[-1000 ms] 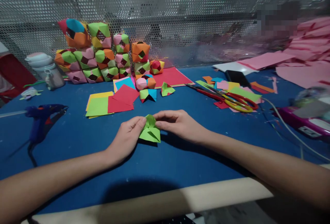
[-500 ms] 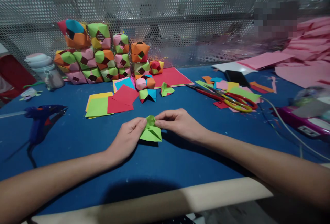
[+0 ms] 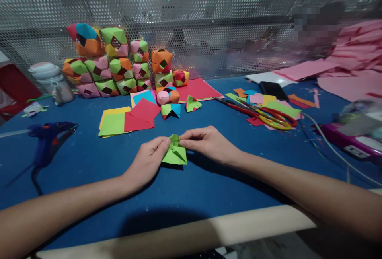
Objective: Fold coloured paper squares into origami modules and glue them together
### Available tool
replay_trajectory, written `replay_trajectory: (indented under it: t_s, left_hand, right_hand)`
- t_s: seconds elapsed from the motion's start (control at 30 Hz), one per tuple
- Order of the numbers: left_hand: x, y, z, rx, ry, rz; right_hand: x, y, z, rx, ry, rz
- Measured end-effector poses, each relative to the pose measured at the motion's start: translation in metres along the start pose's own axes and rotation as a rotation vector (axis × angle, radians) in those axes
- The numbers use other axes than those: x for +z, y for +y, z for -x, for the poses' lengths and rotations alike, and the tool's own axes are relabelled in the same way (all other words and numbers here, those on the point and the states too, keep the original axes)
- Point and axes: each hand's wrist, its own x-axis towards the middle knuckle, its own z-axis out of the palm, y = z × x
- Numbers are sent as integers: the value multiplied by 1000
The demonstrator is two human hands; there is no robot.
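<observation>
A folded green paper piece rests on the blue table in front of me. My left hand pinches its left side with curled fingers. My right hand pinches its upper right corner between thumb and fingers. Just beyond lie flat squares of green, yellow and red paper and two small folded paper units.
A stack of multicoloured paper cubes stands against the perforated metal screen at the back left. A blue glue gun lies at the left. Red-and-yellow scissors lie among paper scraps at the right, with pink sheets, a cable and a purple device beyond.
Both hands kept pinching the green piece and shifted its folds slightly. Nothing else has moved.
</observation>
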Motion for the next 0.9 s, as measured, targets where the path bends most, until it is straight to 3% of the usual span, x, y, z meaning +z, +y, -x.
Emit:
replay_trajectory:
  t_s: [0.33, 0.53, 0.9]
  left_hand:
    - [4, -11, 3, 166, 138, 6]
    - [4, -9, 3, 310, 91, -152]
    - [4, -10, 4, 374, 168, -271]
  right_hand:
    - [3, -4, 4, -36, -28, 57]
    - [4, -2, 5, -68, 12, 104]
    - [9, -1, 10, -336, 86, 138]
